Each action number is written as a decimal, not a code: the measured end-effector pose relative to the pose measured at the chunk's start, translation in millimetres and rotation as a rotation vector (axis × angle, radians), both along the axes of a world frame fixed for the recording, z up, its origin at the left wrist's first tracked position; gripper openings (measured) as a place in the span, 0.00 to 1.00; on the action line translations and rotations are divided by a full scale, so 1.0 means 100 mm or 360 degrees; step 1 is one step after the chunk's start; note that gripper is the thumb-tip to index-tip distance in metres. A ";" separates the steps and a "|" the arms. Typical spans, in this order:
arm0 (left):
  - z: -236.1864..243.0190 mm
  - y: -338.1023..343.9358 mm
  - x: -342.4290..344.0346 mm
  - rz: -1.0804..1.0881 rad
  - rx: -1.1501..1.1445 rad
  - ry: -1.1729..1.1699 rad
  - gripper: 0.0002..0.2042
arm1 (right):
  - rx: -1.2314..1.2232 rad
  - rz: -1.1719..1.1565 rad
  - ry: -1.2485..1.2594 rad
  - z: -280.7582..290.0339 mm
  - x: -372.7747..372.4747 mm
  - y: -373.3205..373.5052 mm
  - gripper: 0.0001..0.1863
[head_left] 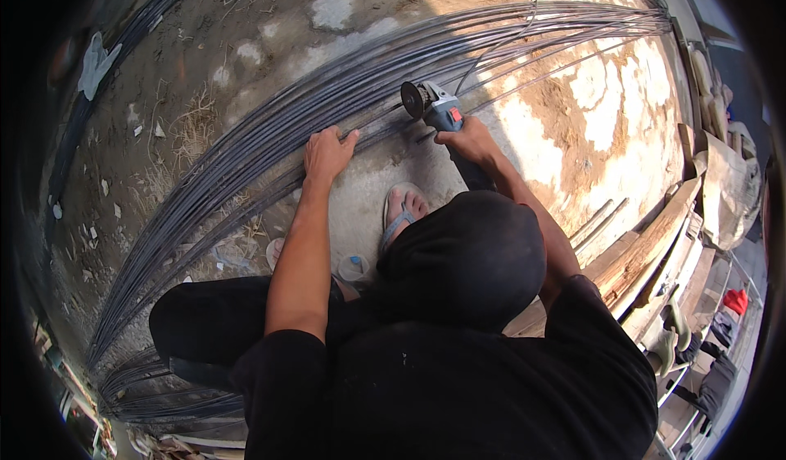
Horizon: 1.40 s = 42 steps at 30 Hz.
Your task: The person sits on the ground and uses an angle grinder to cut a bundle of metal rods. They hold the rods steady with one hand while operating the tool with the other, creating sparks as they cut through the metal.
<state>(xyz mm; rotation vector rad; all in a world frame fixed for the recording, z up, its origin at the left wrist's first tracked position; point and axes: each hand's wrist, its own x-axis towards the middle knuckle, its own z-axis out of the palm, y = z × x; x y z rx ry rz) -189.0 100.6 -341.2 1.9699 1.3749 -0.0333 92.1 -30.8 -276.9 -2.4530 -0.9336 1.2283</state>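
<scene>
My right hand (471, 141) is wrapped round the body of a grey and black angle grinder (443, 113) with a red patch. Its dark round cutting disc (413, 100) stands close to a steel rod at the near side of a long bundle of steel rods (270, 124). Whether the disc touches that rod I cannot tell. To the left, my left hand (327, 155) closes on a rod at the bundle's near edge, its thumb pointing toward the grinder. A thin cable (483, 51) runs over the rods near the grinder.
Just below the grinder is my sandalled foot (401, 208), with a small round white container (354, 267) beside it. Wooden planks (647, 247) are stacked at the right. More rods (164, 390) lie at the lower left. A white plastic scrap (97, 67) lies at the far left.
</scene>
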 end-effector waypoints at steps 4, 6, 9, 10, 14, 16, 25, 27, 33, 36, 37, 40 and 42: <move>-0.11 0.03 -0.04 0.0047 -0.0032 0.0035 0.29 | -0.0062 0.0069 -0.0070 -0.08 -0.04 0.03 0.29; -0.13 0.05 -0.02 0.0074 -0.0146 0.0051 0.29 | -0.0054 0.0096 -0.0108 -0.11 -0.02 0.02 0.29; -0.21 -0.01 -0.02 0.0164 -0.0134 0.0045 0.28 | -0.0033 0.0137 -0.0117 -0.04 -0.07 0.05 0.29; -0.21 -0.03 -0.01 0.0200 -0.0101 0.0033 0.27 | -0.0037 0.0151 -0.0123 -0.05 -0.06 0.05 0.29; -0.17 -0.03 -0.02 0.0208 -0.0144 0.0009 0.27 | -0.0084 0.0148 -0.0127 -0.08 -0.04 0.06 0.29; -0.15 -0.04 -0.01 0.0223 -0.0150 0.0007 0.26 | -0.0102 0.0145 -0.0143 -0.08 -0.05 0.05 0.30; -0.25 -0.08 -0.04 0.0267 -0.0061 -0.0019 0.27 | -0.0127 0.0211 -0.0201 -0.16 -0.06 0.06 0.27; -0.24 -0.08 0.00 0.0263 -0.0052 -0.0035 0.27 | -0.0118 0.0207 -0.0222 -0.19 -0.02 0.08 0.26; -0.28 -0.05 0.03 0.0342 -0.0102 -0.0092 0.25 | -0.0081 0.0259 -0.0229 -0.14 -0.01 0.24 0.27; -0.25 -0.04 0.03 0.0377 -0.0168 -0.0181 0.24 | 0.0069 0.0211 -0.0268 -0.24 0.00 0.28 0.19; -0.31 -0.10 -0.04 0.0412 -0.0063 -0.0188 0.24 | 0.0150 0.0208 -0.0169 -0.15 -0.13 0.28 0.18; -0.28 -0.19 -0.11 0.0423 -0.0127 -0.0241 0.24 | 0.0030 0.0132 -0.0138 -0.10 -0.23 0.24 0.19; -0.29 -0.20 -0.12 0.0427 -0.0067 -0.0222 0.24 | 0.0148 0.0176 -0.0182 -0.25 -0.13 0.16 0.23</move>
